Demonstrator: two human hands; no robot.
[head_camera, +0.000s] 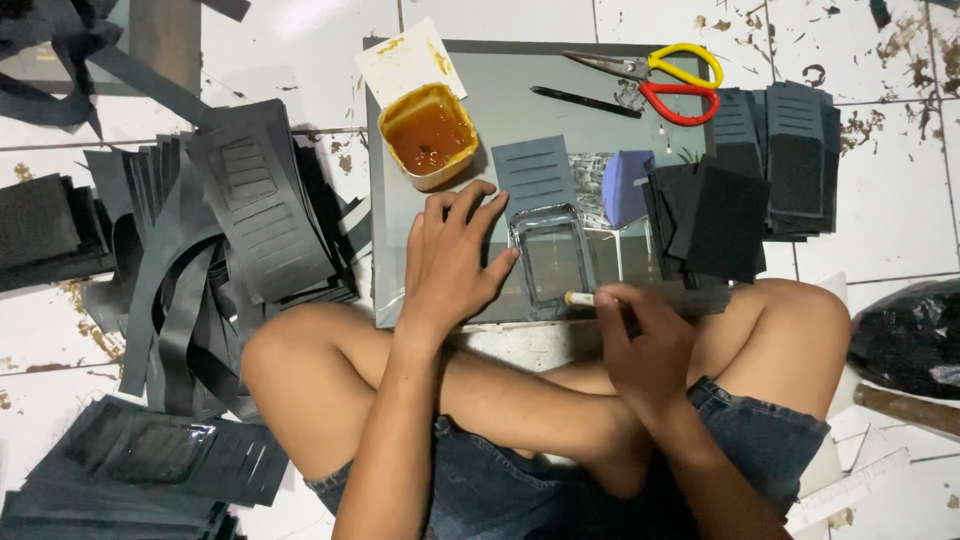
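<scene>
Both hands are at work at the near edge of the grey board (480, 130). The left hand (450, 265) is spread flat, fingers wide, pressing beside a clear plastic window piece (553, 262). The right hand (640, 345) is closed around a small white-tipped applicator (580, 298), touching the piece's near edge. An open tub of amber glue (430, 133) stands at the board's far left corner. Stacks of slotted dark pieces (265, 215) lie left of the board and more (790, 160) at its right edge; how many are finished cannot be told.
</scene>
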